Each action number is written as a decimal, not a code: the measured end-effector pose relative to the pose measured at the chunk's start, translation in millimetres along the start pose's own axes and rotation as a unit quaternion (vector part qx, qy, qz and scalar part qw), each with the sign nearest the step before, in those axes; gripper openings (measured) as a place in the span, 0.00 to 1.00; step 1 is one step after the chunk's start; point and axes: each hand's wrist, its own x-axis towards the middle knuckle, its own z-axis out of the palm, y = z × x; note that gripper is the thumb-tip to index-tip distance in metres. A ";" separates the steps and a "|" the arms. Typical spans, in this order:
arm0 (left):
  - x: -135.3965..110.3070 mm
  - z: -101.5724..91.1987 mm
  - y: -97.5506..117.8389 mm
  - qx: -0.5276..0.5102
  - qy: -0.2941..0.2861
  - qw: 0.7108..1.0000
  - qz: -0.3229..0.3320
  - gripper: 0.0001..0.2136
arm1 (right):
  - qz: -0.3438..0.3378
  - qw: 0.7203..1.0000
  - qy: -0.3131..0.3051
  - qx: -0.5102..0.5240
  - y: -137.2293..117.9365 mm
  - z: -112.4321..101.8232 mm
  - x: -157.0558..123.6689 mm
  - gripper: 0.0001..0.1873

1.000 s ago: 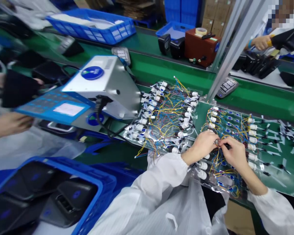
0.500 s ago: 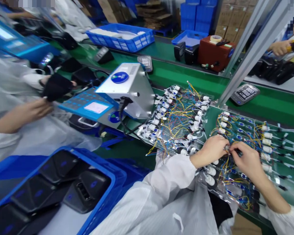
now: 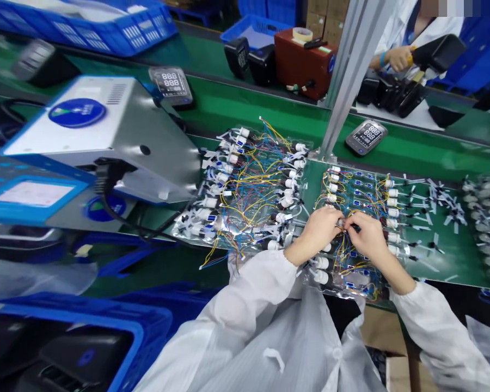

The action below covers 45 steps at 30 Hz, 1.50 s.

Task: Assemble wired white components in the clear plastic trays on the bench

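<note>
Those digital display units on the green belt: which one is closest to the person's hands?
The display unit just right of the aluminium post, beyond the right hand. The other clear one sits farther left, behind the white-topped machine.

There's the silver instrument case (image 3: 147, 147), a red box (image 3: 300, 65) topped with tape (image 3: 302, 34), and a co-worker's hand (image 3: 398, 58) gripping a black casing (image 3: 436, 53)!

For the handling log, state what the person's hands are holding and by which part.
The left hand and right hand pinch together at the coloured wires between them; the fingers hide the spot, so which wire or part is held cannot be told.
</note>
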 end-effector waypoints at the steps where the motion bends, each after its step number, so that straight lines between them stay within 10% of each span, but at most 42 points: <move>1: 0.0 0.3 -0.5 -0.001 0.000 1.000 0.000 0.07 | 0.008 1.000 0.005 0.000 0.4 0.6 -1.8 0.11; 12: 0.1 -10.1 2.2 -0.181 0.055 0.979 -0.083 0.15 | 0.129 0.964 0.130 0.193 11.0 -29.3 -15.3 0.24; 23: -7.8 -11.7 -5.2 -0.336 0.096 0.932 -0.101 0.11 | 0.063 0.992 0.021 0.106 -0.5 3.0 13.0 0.10; 30: -41.6 -63.8 40.7 -0.148 0.337 0.930 -0.003 0.10 | -0.018 1.000 -0.005 -0.012 -11.1 15.0 10.6 0.10; 37: -23.0 -63.8 34.9 -0.004 0.162 0.986 -0.024 0.09 | -0.014 0.997 0.000 -0.079 -34.4 -5.1 2.4 0.08; 41: -16.0 -46.8 21.0 0.214 0.016 0.975 -0.057 0.16 | 0.036 0.994 0.062 -0.083 -26.2 -62.2 -17.5 0.09; 45: -14.3 -34.7 17.7 0.295 -0.049 0.951 -0.077 0.21 | 0.147 0.969 0.148 -0.132 38.2 -137.5 -51.4 0.10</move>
